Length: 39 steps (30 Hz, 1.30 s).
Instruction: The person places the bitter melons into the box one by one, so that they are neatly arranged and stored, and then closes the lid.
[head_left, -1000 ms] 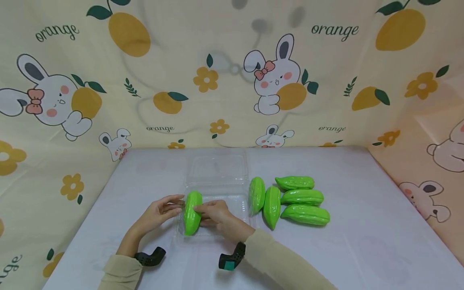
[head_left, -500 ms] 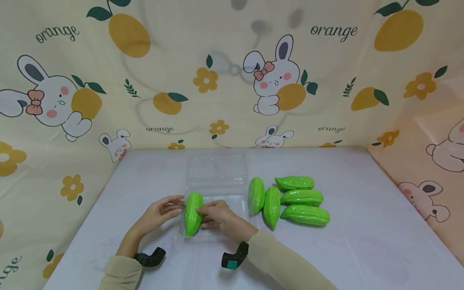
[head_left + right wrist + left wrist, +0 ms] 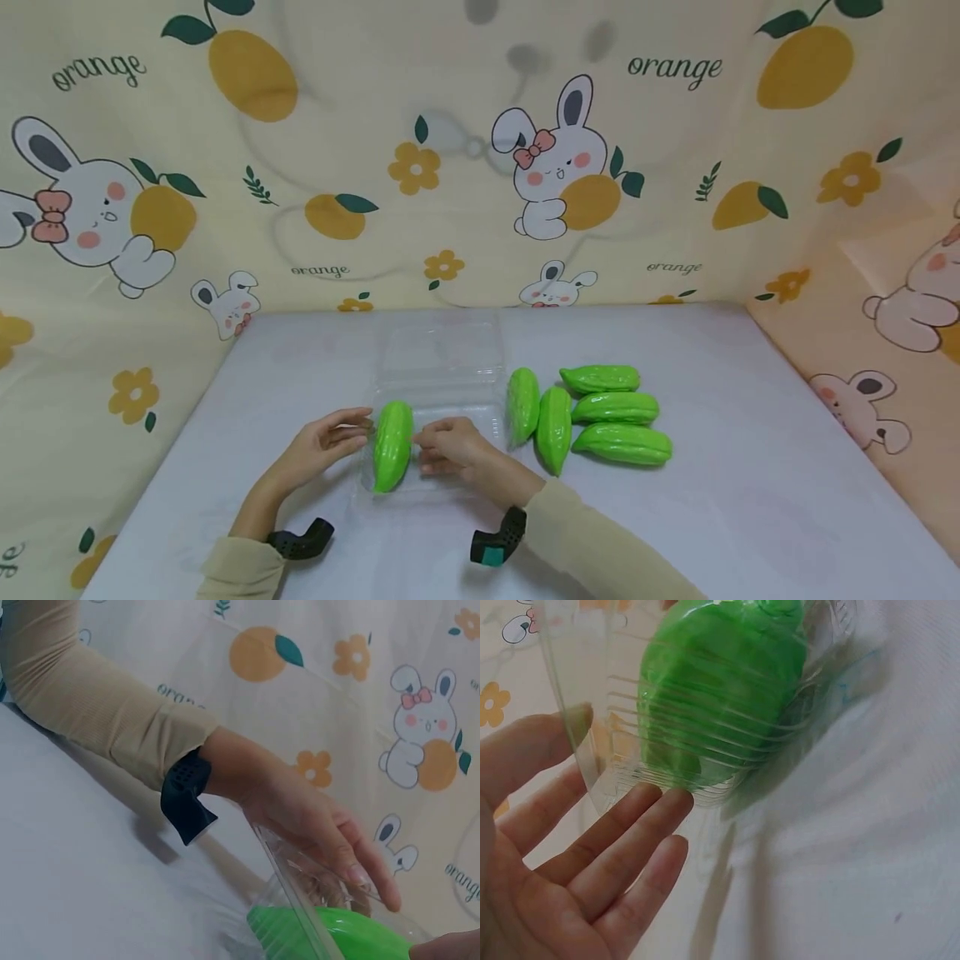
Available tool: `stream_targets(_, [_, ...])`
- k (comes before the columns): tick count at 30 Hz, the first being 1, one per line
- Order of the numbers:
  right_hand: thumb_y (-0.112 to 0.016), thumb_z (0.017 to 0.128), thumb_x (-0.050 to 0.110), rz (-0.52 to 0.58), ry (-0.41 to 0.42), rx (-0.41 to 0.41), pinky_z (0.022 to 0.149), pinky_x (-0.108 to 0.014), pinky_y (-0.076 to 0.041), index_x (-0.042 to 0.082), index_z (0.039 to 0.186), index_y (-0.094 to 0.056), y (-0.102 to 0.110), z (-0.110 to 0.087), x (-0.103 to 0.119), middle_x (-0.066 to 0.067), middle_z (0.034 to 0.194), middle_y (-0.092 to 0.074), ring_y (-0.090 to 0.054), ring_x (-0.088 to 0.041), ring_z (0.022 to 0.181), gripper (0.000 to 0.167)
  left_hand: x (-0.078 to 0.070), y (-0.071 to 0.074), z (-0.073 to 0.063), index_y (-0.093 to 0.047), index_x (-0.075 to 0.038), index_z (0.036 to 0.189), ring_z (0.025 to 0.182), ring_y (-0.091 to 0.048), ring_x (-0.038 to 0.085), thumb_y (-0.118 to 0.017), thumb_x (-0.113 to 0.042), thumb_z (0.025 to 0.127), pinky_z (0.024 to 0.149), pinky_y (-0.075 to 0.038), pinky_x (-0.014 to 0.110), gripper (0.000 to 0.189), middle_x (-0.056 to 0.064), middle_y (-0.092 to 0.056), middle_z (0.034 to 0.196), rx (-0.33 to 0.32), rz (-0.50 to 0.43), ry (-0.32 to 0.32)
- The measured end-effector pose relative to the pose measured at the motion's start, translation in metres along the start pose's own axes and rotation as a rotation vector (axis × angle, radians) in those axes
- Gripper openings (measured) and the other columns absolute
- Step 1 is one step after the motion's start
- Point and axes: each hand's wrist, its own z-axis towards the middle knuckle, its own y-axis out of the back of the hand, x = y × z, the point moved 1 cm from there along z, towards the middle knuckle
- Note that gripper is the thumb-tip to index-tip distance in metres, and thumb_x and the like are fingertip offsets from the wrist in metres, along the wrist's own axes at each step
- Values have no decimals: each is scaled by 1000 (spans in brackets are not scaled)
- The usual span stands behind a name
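Observation:
A glossy green bitter melon (image 3: 393, 447) lies lengthwise at the left side of a hinged clear plastic box (image 3: 450, 483), whose lid is folded back. My left hand (image 3: 322, 446) is at the box's left wall, its fingers spread and loosely bent; in the left wrist view the fingertips (image 3: 676, 801) are right at the ribbed clear wall. Just right of the melon, over the box, is my right hand (image 3: 453, 450), with loosely bent fingers and nothing held; a visible gap separates it from the melon. In the right wrist view its thumb (image 3: 450, 946) shows at the lower corner.
Several more bitter melons lie right of the box: two upright ones (image 3: 554, 429) side by side, and a stack of sideways ones (image 3: 622, 444) beyond them. The white table (image 3: 735, 517) ends at a patterned cloth backdrop (image 3: 465, 208). Each wrist carries a black camera mount (image 3: 498, 537).
My right hand has let go of the bitter melon and drawn slightly to the right. The melon now lies in the box. My left hand stays beside the wall; the head view has shifted a little.

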Motion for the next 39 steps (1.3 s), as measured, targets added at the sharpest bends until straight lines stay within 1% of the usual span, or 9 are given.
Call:
stream_targets(5, [-66, 89, 8, 6, 28, 13, 63, -20, -58, -6, 117, -56, 6, -6, 0, -10, 103, -63, -61, -12, 77, 33, 2, -1, -2, -43, 7, 138, 111, -62, -3, -58, -15, 96, 90, -50, 11, 50, 33, -52, 134, 7, -4, -1])
stream_targets(12, [-63, 90, 7, -6, 89, 57, 70, -24, -59, -8, 118, -55, 10, -18, 4, -18, 111, -65, -62, -12, 79, 33, 3, 0, -4, -44, 7, 138, 107, -59, -12, -59, -15, 96, 89, -50, 10, 50, 33, -54, 133, 3, -8, 0])
stream_targets(16, [-61, 90, 6, 1, 120, 84, 72, -25, -60, -10, 118, -54, 14, -21, 4, -15, 104, -67, -63, -11, 77, 33, 2, 1, -4, -44, 8, 138, 107, -58, -12, -59, -14, 96, 89, -49, 10, 50, 33, -53, 132, 9, -12, -2])
stream_targets(20, [-60, 90, 6, -1, 149, 97, 76, -28, -60, -11, 116, -54, 21, -24, 3, -11, 96, -68, -64, -10, 76, 31, 1, 1, -3, -45, 6, 137, 108, -61, -7, -60, -14, 95, 89, -50, 10, 49, 32, -54, 132, 0, -4, 2])
stream_targets(25, [-59, 91, 7, -18, 184, 108, 79, -28, -60, -13, 115, -54, 29, -29, 2, -16, 98, -70, -65, -9, 77, 31, -1, 2, -2, -45, 8, 136, 111, -64, 2, -60, -13, 95, 89, -50, 10, 49, 34, -54, 130, 6, -2, -16])
stream_targets(29, [-57, 92, 7, -24, 211, 134, 79, -26, -60, -14, 115, -53, 34, -35, 1, -18, 99, -70, -66, -8, 77, 31, -2, 3, -2, -44, 10, 136, 112, -64, 4, -59, -11, 95, 89, -50, 10, 48, 35, -54, 130, 12, -8, -22])
stream_targets(35, [-57, 93, 7, -30, 262, 145, 84, -28, -59, -14, 116, -51, 43, -44, 2, -7, 94, -70, -66, -7, 78, 32, -2, 3, -2, -44, 10, 136, 112, -64, 5, -59, -11, 95, 89, -50, 10, 48, 34, -54, 130, 14, -8, -24])
stream_targets(37, [-58, 92, 8, -28, 275, 146, 85, -29, -59, -15, 116, -51, 46, -47, 3, -8, 95, -71, -66, -7, 79, 34, -1, 3, -2, -44, 10, 136, 113, -64, 7, -59, -11, 96, 89, -50, 10, 48, 34, -55, 130, 14, -7, -25])
stream_targets(39, [-59, 92, 8, -31, 290, 144, 86, -30, -59, -15, 117, -51, 49, -51, 5, -12, 98, -72, -67, -7, 81, 34, -1, 3, -2, -44, 10, 136, 113, -64, 8, -59, -11, 96, 89, -50, 10, 48, 34, -55, 130, 15, -7, -25])
